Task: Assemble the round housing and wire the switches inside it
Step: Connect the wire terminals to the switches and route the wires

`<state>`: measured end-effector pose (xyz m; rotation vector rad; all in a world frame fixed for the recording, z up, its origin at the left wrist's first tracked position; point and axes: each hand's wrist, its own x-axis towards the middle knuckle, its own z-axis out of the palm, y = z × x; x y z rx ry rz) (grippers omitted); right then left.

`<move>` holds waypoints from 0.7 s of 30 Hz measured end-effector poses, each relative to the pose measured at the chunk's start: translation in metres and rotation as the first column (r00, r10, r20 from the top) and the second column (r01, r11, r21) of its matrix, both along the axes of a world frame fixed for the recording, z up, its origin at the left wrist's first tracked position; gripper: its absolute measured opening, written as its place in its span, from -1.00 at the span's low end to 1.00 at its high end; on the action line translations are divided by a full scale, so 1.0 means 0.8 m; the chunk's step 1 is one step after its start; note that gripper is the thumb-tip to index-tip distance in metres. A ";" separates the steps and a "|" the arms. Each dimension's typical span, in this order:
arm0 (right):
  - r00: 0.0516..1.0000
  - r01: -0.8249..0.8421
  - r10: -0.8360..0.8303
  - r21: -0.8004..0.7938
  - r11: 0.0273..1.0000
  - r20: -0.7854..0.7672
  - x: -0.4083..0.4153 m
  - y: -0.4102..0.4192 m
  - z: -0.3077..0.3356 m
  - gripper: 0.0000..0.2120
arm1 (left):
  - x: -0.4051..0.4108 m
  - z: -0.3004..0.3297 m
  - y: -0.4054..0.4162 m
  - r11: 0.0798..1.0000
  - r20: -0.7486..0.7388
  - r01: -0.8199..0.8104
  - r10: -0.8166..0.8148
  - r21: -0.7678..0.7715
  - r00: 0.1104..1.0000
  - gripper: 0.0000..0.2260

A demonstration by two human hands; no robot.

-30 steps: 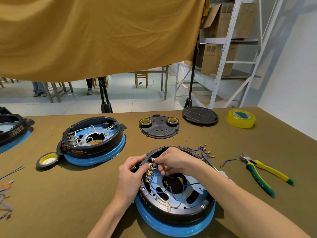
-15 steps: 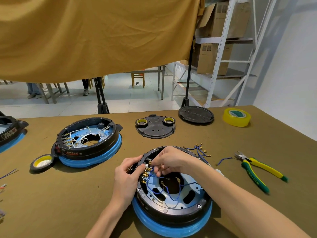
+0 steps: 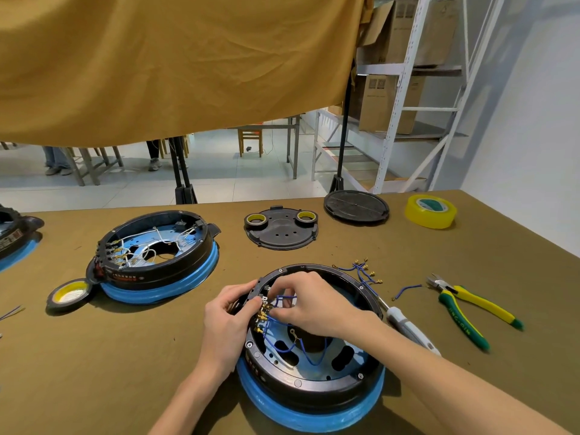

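Left hand [image 3: 227, 315] palm-down, fingers curled in a grip, forearm angled in from below. Right hand [image 3: 309, 304] reaches across from right, fingers bunched in a pinch, wrist bent.

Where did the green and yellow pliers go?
The pliers lie on the table at the right of the head view, just right of the near round housing and a loose blue wire.

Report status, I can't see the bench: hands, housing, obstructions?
Left hand grips housing rim. Right hand pinches blue wire at terminals. Nothing obstructing.
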<state>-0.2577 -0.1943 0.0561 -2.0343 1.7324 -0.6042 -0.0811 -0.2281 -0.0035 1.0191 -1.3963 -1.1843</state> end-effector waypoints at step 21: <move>0.994 0.024 -0.017 -0.068 0.997 0.106 -0.007 -0.001 -0.020 -0.90 | 0.002 0.009 0.007 1.000 0.104 -0.004 0.006 -0.015 0.995 -0.69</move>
